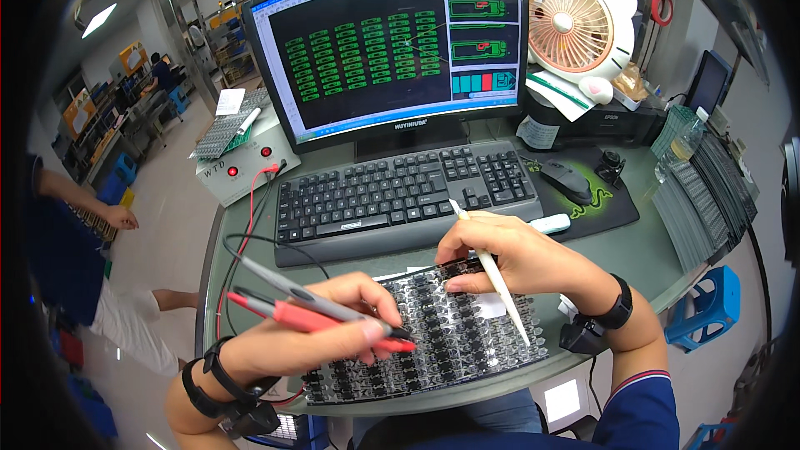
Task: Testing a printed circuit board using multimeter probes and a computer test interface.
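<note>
A panel of many small circuit boards (454, 362), dark with shiny metal parts, lies tilted at the table's near edge. My left hand (333, 325) is closed around two test probes, held together like chopsticks: a red probe (308, 317) and a grey probe (287, 285). Their tips point right, over the panel's left half. My right hand (525, 254) pinches the panel's far edge with thumb and fingers. A white pen-like stick (503, 290) rests in that same hand, its thin end pointing down over the panel's right side.
Behind the panel stand a keyboard (383, 192) and a monitor (358, 50). A white box (250, 168) with plugged-in leads is at left. On the right are a mouse (567, 181), stacked panels (696, 208), a bottle (687, 140) and a fan (567, 25). Another person (75, 242) stands far left.
</note>
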`<state>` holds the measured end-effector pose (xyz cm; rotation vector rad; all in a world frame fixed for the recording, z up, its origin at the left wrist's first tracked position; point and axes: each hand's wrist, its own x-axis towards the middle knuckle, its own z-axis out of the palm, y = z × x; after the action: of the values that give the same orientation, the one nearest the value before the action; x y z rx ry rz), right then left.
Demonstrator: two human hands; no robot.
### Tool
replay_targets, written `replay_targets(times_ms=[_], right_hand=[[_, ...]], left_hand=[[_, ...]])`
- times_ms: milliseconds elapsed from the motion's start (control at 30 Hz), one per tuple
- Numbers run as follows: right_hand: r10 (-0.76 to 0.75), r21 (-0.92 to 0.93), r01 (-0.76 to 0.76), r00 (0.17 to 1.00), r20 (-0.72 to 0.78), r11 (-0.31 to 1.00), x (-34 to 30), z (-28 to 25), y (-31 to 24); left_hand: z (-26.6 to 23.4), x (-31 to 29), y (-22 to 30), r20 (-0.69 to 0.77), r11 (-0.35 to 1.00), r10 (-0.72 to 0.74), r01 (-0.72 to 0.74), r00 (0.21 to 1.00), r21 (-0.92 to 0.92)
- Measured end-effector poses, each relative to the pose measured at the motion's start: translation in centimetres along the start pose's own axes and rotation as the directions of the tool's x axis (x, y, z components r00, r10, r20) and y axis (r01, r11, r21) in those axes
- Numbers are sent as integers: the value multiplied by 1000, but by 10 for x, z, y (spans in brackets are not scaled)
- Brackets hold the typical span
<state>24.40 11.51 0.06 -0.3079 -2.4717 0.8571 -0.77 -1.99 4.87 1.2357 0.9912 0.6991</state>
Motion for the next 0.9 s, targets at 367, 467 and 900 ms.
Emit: replay_targets(times_ms=[367,467,900], right_hand=[[-37,-118,39,999,16,992,-1,-4,-6],[-124,-214,120,992,-4,969,-2,-4,-7],[-48,-375,76,995,83,924,-4,-8,-23]], left_hand=[[9,6,-13,49,999,-7,4,999,50],[8,7,-16,51,999,1,-3,999,47],[3,9,-19,54,994,43,-48,998,101]])
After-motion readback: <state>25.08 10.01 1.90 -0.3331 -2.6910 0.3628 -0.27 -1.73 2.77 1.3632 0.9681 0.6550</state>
